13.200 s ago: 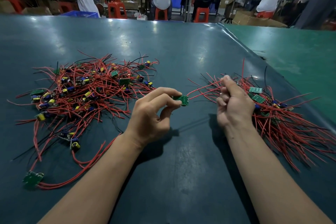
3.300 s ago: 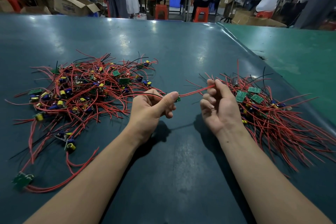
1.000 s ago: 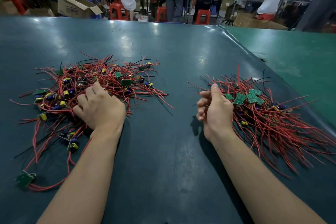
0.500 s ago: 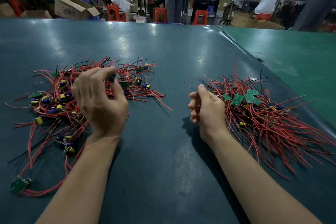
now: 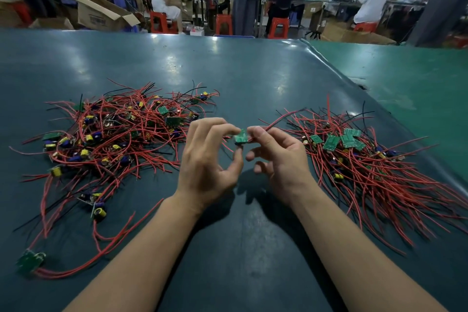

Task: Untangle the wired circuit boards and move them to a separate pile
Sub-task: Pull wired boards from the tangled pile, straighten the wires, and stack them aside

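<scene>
Above the dark teal counter (image 5: 240, 248), the left hand (image 5: 207, 159) pinched a small green circuit board (image 5: 240, 137); the right hand (image 5: 281, 157) pinched its red wire (image 5: 278, 119). Tangled red-wired boards (image 5: 114, 134) lay at ten o'clock, the sorted pile (image 5: 367, 167) at two o'clock.

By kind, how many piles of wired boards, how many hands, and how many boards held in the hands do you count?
Piles of wired boards: 2 (tangled pile, sorted pile)
Hands: 2 (left hand, right hand)
Held board: 1
Total: 5
</scene>
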Demonstrator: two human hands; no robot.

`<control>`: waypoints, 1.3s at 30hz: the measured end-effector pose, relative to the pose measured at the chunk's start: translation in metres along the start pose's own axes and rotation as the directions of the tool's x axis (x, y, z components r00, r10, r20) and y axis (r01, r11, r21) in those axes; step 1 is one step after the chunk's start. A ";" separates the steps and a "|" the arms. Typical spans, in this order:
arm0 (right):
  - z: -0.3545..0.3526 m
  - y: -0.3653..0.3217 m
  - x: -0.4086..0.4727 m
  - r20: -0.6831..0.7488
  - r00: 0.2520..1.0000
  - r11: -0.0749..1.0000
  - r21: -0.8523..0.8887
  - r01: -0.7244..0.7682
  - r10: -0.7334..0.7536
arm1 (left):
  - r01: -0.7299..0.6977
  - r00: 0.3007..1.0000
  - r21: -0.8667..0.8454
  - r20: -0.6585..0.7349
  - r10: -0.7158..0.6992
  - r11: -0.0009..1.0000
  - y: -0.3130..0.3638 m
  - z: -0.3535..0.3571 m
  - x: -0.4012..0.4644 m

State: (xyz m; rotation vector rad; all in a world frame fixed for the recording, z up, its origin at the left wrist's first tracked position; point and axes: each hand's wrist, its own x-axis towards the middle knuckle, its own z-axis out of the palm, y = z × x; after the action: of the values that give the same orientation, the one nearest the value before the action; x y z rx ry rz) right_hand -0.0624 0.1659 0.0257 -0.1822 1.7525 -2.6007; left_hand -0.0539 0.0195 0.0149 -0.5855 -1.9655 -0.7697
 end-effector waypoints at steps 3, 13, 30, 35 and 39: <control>-0.002 -0.003 0.001 -0.027 1.000 1.000 -0.008 0.008 -0.008 | 0.262 0.961 -0.176 0.140 -0.239 0.949 0.002 -0.001 -0.003; 0.000 0.000 -0.002 0.048 0.999 0.995 -0.098 0.019 -0.014 | 0.586 0.765 -0.603 0.191 -0.615 0.541 0.001 0.005 0.001; 0.003 0.000 0.000 -0.073 0.997 0.999 -0.045 0.021 -0.024 | 0.592 0.458 -0.734 0.646 -0.611 -0.332 -0.007 0.003 0.009; 0.001 -0.001 0.000 -0.085 0.994 0.996 -0.063 0.068 -0.073 | 0.712 0.411 -0.663 0.660 -0.629 -0.231 0.002 0.008 0.006; 0.000 -0.001 0.000 -0.091 0.995 0.998 -0.053 0.029 -0.034 | 0.709 0.428 -0.672 0.650 -0.628 -0.214 0.001 0.008 0.004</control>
State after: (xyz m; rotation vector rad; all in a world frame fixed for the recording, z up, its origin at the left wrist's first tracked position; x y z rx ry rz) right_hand -0.0623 0.1667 0.0269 -0.0920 1.8622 -2.6274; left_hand -0.0602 0.0261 0.0156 0.0200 -1.5035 -2.8569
